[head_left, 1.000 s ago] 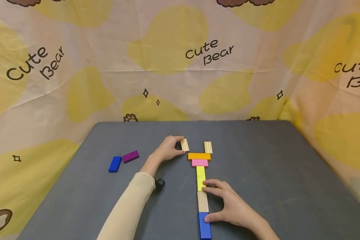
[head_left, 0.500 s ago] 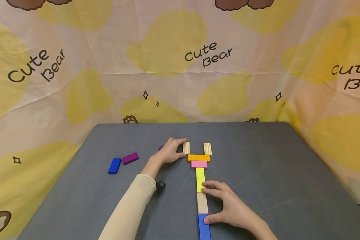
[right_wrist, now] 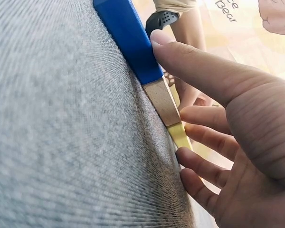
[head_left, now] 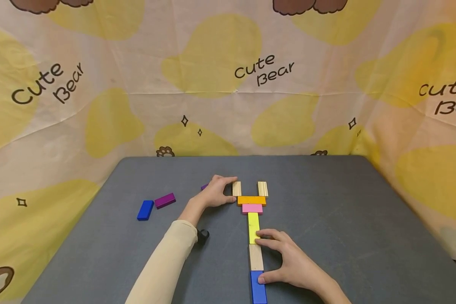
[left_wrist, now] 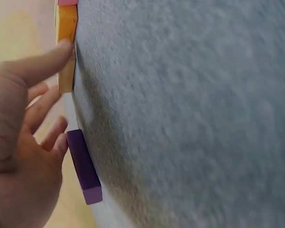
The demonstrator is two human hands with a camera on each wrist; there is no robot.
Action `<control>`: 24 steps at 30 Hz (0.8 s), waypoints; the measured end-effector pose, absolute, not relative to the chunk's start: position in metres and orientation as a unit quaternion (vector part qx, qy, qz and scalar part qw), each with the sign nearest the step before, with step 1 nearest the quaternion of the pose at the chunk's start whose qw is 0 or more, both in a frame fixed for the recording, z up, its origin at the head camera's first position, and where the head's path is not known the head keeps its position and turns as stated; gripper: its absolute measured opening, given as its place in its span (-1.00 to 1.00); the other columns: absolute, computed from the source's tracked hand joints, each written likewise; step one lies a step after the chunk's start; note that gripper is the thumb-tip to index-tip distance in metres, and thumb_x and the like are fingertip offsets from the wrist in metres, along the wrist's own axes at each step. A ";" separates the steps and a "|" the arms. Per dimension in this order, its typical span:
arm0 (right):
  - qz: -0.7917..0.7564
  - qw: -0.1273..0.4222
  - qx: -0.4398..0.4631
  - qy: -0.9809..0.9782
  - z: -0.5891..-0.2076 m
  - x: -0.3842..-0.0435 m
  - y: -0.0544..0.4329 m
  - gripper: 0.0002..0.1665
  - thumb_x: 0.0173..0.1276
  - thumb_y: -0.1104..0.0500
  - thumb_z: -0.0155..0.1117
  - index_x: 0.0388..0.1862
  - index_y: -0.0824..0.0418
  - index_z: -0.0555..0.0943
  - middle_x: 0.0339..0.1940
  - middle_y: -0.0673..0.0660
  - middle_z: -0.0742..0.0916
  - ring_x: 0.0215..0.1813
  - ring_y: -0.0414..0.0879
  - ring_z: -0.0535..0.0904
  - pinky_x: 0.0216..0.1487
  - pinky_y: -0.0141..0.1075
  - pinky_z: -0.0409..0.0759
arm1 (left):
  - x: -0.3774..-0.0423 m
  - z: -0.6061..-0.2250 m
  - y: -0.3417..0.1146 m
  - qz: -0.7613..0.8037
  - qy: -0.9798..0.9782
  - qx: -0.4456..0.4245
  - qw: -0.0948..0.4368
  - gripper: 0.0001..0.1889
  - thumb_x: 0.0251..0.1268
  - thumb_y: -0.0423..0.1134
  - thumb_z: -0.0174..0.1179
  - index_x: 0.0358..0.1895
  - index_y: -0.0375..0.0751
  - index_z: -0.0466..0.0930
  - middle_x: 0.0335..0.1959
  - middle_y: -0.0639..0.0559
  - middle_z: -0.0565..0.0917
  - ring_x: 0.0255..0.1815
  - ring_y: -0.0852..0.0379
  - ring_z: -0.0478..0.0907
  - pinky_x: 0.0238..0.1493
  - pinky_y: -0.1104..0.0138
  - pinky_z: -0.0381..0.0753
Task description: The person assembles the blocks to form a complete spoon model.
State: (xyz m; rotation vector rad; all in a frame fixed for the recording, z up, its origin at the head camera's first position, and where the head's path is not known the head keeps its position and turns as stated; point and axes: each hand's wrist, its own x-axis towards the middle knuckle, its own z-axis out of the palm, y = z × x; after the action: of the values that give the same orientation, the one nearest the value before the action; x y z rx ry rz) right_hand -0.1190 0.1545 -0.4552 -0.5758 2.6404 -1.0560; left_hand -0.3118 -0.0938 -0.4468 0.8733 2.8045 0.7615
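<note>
My left hand (head_left: 215, 192) has thumb and index finger at the near and far ends of a plain wooden block (head_left: 237, 188), pinching it beside the left end of the orange block (head_left: 251, 200). A second wooden block (head_left: 263, 189) lies at the orange block's right end. Below come a pink block (head_left: 252, 208), a yellow block (head_left: 253, 228), a wooden block (right_wrist: 162, 100) and a blue block (right_wrist: 128, 40) in a line. My right hand (head_left: 294, 261) spreads along this line, fingertips at the yellow block and thumb on the blue one.
Left on the grey table (head_left: 346, 211) lie a blue block (head_left: 145, 210) and a magenta block (head_left: 165, 201). A purple block (left_wrist: 84, 164) lies behind my left hand, mostly hidden in the head view. A printed cloth (head_left: 213, 63) surrounds the table.
The wooden block at my left hand has turned straight and shifted slightly right, to the orange block's left end. The purple block's edge came into view. My right hand stayed in place.
</note>
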 end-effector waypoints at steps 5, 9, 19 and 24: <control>-0.365 0.123 -0.192 0.903 -0.455 -0.119 0.154 0.01 -0.13 -0.40 0.54 0.32 -0.04 0.56 0.36 -0.05 0.40 0.35 0.08 0.24 0.23 0.22 0.30 | -0.309 -0.444 -0.107 0.298 0.913 0.280 0.016 -0.18 0.08 -0.16 0.49 0.44 -0.18 0.33 0.45 0.01 0.32 0.39 -0.08 0.09 0.33 0.05 0.21; -0.365 0.119 -0.195 0.903 -0.455 -0.118 0.154 0.01 -0.14 -0.41 0.54 0.32 -0.05 0.56 0.36 -0.08 0.40 0.36 0.07 0.23 0.24 0.21 0.29 | -0.304 -0.441 -0.121 0.333 0.916 0.223 -0.033 -0.26 0.08 -0.15 0.49 0.37 -0.21 0.43 0.35 -0.07 0.43 0.32 -0.10 0.19 0.30 0.04 0.25; -0.370 0.102 -0.200 0.901 -0.457 -0.117 0.156 0.00 -0.15 -0.40 0.56 0.30 -0.04 0.57 0.36 -0.10 0.40 0.36 0.04 0.23 0.25 0.18 0.29 | -0.295 -0.448 -0.143 0.432 0.897 0.084 -0.048 -0.31 0.08 -0.14 0.49 0.30 -0.26 0.46 0.24 -0.16 0.52 0.27 -0.14 0.40 0.20 0.03 0.40; -0.371 0.111 -0.199 0.900 -0.457 -0.117 0.155 0.00 -0.13 -0.40 0.55 0.31 -0.04 0.56 0.36 -0.09 0.40 0.36 0.07 0.23 0.25 0.20 0.29 | -0.293 -0.452 -0.148 0.449 0.890 0.073 -0.037 -0.28 0.07 -0.15 0.51 0.32 -0.23 0.44 0.27 -0.13 0.50 0.30 -0.12 0.36 0.22 0.03 0.38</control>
State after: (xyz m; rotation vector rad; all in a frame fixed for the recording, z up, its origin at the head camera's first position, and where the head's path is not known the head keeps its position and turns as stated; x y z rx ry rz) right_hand -0.1171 0.1551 -0.4568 -0.5839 2.6435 -1.0899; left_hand -0.2926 -0.1484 -0.4519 0.2354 2.8633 1.4447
